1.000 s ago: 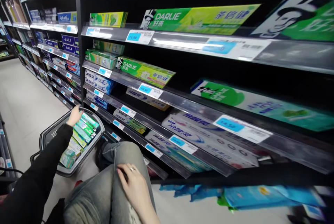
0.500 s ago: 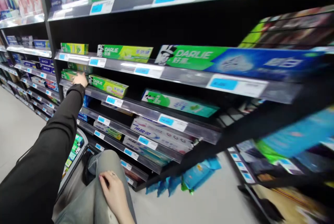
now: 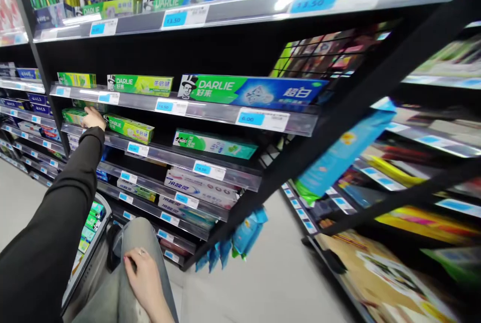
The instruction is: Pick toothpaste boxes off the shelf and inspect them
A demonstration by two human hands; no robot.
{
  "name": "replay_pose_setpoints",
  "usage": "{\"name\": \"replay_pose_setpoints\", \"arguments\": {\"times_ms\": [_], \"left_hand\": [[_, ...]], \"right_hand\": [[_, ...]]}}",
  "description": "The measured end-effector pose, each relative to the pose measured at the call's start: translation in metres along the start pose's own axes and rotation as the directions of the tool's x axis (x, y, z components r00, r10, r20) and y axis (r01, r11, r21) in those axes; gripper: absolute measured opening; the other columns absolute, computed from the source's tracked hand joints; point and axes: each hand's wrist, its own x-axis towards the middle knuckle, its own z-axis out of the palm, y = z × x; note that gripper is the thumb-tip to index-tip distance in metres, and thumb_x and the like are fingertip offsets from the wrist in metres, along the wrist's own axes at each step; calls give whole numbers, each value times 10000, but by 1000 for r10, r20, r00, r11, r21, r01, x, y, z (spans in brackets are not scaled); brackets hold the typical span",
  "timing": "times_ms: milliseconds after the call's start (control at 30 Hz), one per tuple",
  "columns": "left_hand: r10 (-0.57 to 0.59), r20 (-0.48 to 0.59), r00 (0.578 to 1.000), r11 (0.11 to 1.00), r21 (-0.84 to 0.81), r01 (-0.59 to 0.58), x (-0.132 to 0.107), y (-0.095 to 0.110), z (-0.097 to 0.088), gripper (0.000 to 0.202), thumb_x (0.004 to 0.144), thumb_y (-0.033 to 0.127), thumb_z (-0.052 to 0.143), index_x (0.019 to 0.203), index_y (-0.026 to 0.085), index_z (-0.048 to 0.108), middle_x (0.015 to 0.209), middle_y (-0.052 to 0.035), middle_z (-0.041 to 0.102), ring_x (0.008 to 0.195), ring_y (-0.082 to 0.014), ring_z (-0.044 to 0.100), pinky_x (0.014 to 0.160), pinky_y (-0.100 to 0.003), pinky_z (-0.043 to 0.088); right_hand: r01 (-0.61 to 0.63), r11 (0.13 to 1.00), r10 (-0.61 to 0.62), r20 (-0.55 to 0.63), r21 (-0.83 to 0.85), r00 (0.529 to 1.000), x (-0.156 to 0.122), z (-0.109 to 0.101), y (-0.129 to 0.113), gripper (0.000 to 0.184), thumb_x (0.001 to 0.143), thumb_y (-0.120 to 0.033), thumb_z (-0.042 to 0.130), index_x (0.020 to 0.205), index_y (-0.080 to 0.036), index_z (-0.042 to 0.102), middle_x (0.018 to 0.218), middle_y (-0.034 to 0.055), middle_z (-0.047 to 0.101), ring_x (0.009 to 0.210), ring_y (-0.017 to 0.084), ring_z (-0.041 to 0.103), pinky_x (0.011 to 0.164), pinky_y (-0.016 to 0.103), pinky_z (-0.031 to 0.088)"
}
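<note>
- My left hand [image 3: 92, 118] is up at the shelf [image 3: 158, 150] now; a second ago it was down at the basket [image 3: 87, 255], resting on the toothpaste boxes inside it.
- The hand lies on the green box [image 3: 73, 115] at the left end of that shelf, fingers curled over its top; I cannot tell whether they have closed round it or only touch it.
- Just right of the hand on the same shelf lies another green box [image 3: 130, 128], angled outward, and further right a teal one [image 3: 216, 144].
- The box under my hand sits flat on the shelf, not lifted, so I judge that I have gone from the basket to the shelf and am only beginning a pick or a straightening there.
- My right hand [image 3: 145, 283] rests on my knee [image 3: 130, 243] below the shelf, fingers loosely spread and holding nothing, much as it did a second ago.
- The basket stands on the floor below the shelf, to my left, with green and teal boxes stacked in it; my sleeve [image 3: 52, 222] hides part of it.
- My view has swung right since then, so the next bay [image 3: 413, 162] beyond the shelf shows, blurred.
</note>
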Motion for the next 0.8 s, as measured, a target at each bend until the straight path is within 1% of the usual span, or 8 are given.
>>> {"name": "replay_pose_setpoints", "arguments": {"times_ms": [67, 167, 267, 367, 467, 600, 700, 800], "left_hand": [[-18, -48, 999, 1000, -8, 18, 2, 0, -3, 522, 899, 85, 490, 1391, -50, 379, 1428, -378, 355, 1239, -429, 531, 797, -556, 546], [-31, -124, 992, 999, -18, 29, 4, -4, -11, 372, 970, 171, 467, 1319, 42, 497, 1448, -250, 425, 1108, -275, 633, 837, -447, 568], [-5, -168, 986, 1000, -13, 3, 5, -12, -25, 319, 968, 272, 535, 1236, 103, 570, 1388, -150, 519, 1088, -216, 631, 869, -407, 568], [40, -171, 984, 999, -14, -43, 4, -25, -42, 264, 926, 259, 602, 1133, 95, 617, 1357, -139, 543, 1092, -218, 624, 906, -422, 549], [86, -170, 982, 995, -43, -94, -4, -46, -60, 181, 863, 119, 613, 1016, 25, 637, 1345, -199, 531, 1093, -261, 627, 954, -472, 501], [97, -278, 956, 981, -136, -139, -29, -90, -85, 216, 886, 111, 521, 1052, 48, 643, 1215, -169, 605, 1114, -290, 611, 999, -481, 445], [31, -442, 896, 941, -290, -176, -61, -128, -102, 254, 865, 129, 535, 1092, 116, 648, 1153, -92, 646, 1148, -258, 579, 1051, -411, 405], [-87, -492, 866, 756, -599, -264, -105, -155, -108, 187, 796, 164, 610, 966, 157, 687, 959, -4, 684, 987, -207, 618, 942, -338, 463]], "right_hand": [[5, 1000, -4, -15, 7, 1000, 0, 1, 2, 210, 892, -114, 523, 794, -205, 685, 823, 23, 703, 855, 199, 659, 756, 275, 425], [10, 1000, -10, -17, 17, 1000, 1, 3, 6, 210, 890, -113, 520, 790, -201, 682, 815, 24, 698, 848, 197, 658, 748, 274, 424], [24, 999, -24, -17, 30, 1000, 2, 5, 8, 214, 890, -115, 510, 782, -194, 678, 796, 30, 692, 835, 202, 656, 745, 280, 424], [39, 998, -38, -20, 44, 999, 3, 7, 10, 228, 904, -140, 491, 785, -195, 677, 795, 41, 690, 835, 213, 653, 748, 291, 426], [46, 997, -44, -21, 62, 999, 4, 7, 12, 241, 907, -160, 474, 784, -196, 679, 793, 54, 688, 835, 226, 651, 742, 304, 432], [47, 995, -45, -16, 93, 999, 3, 3, 10, 268, 900, -190, 443, 784, -198, 685, 794, 71, 690, 833, 249, 652, 744, 337, 452], [22, 980, -20, -8, 196, 1000, 3, -2, 7, 268, 874, -235, 452, 743, -219, 685, 784, 75, 692, 843, 276, 654, 767, 383, 470], [-26, 933, 13, 38, 360, 999, 11, -10, 3, 182, 809, -279, 533, 722, -252, 691, 716, 58, 686, 764, 292, 659, 727, 420, 495]]}}
